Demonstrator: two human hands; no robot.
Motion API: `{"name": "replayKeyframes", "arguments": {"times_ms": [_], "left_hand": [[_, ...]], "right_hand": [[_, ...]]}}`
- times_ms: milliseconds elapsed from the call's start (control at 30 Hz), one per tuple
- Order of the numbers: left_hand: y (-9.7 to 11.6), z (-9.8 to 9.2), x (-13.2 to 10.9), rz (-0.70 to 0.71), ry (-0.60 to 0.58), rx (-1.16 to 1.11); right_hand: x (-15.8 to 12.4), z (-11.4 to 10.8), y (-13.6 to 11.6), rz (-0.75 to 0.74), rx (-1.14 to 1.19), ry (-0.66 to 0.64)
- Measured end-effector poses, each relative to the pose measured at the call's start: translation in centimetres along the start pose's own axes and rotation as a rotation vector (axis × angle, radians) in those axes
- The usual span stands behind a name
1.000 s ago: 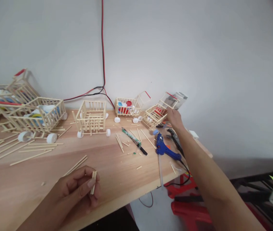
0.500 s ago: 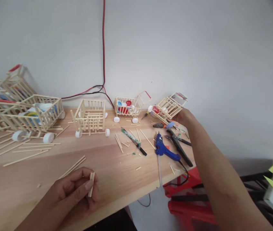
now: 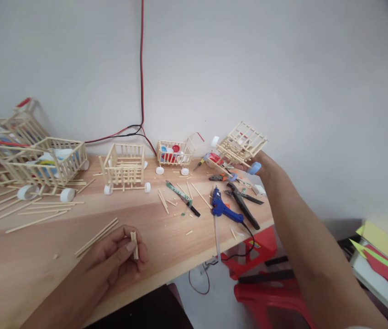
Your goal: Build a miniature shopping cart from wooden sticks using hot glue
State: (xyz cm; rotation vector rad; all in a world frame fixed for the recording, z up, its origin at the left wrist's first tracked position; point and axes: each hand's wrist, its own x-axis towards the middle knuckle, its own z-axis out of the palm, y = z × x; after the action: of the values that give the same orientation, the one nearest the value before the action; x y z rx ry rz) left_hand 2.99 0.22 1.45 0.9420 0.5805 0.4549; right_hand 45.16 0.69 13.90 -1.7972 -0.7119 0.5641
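My left hand [image 3: 120, 256] rests near the table's front edge, fingers pinched on a few short wooden sticks [image 3: 134, 239]. My right hand [image 3: 264, 168] is stretched out to the far right of the table and holds a small stick-built cart [image 3: 240, 145] lifted and tilted in the air, a blue cap wheel [image 3: 254, 168] showing by my fingers. Below the cart lie a blue glue gun [image 3: 224, 209], black cutters [image 3: 242, 206] and orange-handled pliers [image 3: 222, 177].
On the wooden table [image 3: 43, 265] along the wall stand more stick carts: one holding coloured caps [image 3: 173, 154], an empty one [image 3: 124, 167], larger ones [image 3: 48, 163] at left. Loose sticks [image 3: 96, 236] and a green-and-black knife [image 3: 182, 198] lie about. Red stools [image 3: 269, 297] stand below right.
My right hand took hold of the cart by the wall and lifted it off the table, tipping it. My left hand kept its sticks and barely moved.
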Motion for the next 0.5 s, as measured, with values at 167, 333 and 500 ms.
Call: {"name": "replayKeyframes", "arguments": {"times_ms": [167, 333, 500], "left_hand": [[0.0, -0.5, -0.2, 0.011, 0.04, 0.033], [0.1, -0.6, -0.3, 0.004, 0.036, 0.041], [0.2, -0.1, -0.4, 0.017, 0.07, 0.062]], "right_hand": [[-1.1, 0.2, -0.9, 0.01, 0.006, -0.023], [-0.4, 0.7, -0.2, 0.031, -0.017, -0.046], [1.2, 1.0, 2.8, -0.041, -0.097, 0.063]]}}
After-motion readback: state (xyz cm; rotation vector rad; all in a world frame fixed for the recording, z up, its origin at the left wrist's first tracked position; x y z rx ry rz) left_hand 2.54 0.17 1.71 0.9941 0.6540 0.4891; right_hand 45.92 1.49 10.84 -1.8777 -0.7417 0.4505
